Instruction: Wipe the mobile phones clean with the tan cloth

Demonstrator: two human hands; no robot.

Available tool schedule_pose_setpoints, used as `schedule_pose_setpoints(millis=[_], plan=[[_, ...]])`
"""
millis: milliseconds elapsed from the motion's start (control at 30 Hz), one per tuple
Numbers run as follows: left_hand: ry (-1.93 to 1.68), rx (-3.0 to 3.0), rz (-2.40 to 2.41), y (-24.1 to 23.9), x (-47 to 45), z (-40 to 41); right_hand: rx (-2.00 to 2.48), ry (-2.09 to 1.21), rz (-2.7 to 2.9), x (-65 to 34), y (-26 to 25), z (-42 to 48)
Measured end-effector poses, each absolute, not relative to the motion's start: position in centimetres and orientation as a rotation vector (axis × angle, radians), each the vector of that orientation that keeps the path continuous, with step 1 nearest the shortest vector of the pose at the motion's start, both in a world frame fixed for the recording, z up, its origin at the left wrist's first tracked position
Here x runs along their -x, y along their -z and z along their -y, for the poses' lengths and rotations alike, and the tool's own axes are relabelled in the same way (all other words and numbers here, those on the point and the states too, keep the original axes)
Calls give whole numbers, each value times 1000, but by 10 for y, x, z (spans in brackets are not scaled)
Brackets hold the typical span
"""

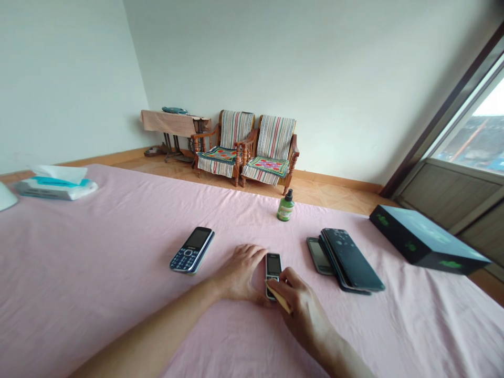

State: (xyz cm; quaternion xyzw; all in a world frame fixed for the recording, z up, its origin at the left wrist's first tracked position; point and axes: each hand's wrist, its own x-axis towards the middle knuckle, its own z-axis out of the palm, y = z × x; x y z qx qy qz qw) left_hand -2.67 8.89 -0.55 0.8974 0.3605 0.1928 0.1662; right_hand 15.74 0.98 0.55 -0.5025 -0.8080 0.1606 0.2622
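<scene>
A small silver-and-black keypad phone lies face up on the pink cloth, its lower keys partly hidden by my right hand. My left hand curves along its left side, fingers near the top and thumb at the bottom edge, steadying it. Pinched in my right hand is a thin tan stick-like tool, with its tip over the phone's keypad; the exact kind of tool cannot be made out.
Left of my hands, a dark blue keypad phone rests on another. Stacked smartphones and a grey phone lie right. A green spray bottle, tissue pack and black box stand farther out. Two chairs are beyond.
</scene>
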Motion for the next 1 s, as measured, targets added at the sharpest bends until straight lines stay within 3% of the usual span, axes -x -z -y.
schedule_pose_setpoints(millis=[267, 500, 1000], plan=[[-514, -2569, -1018, 4, 28, -89, 1302, -535, 2170, -167, -2, -1], [-559, -2550, -1024, 2, 27, -88, 1471, -391, 1971, -190, 5, -13], [-539, -2524, -1051, -2, 25, -87, 1378, -527, 2171, -185, 1, -6]])
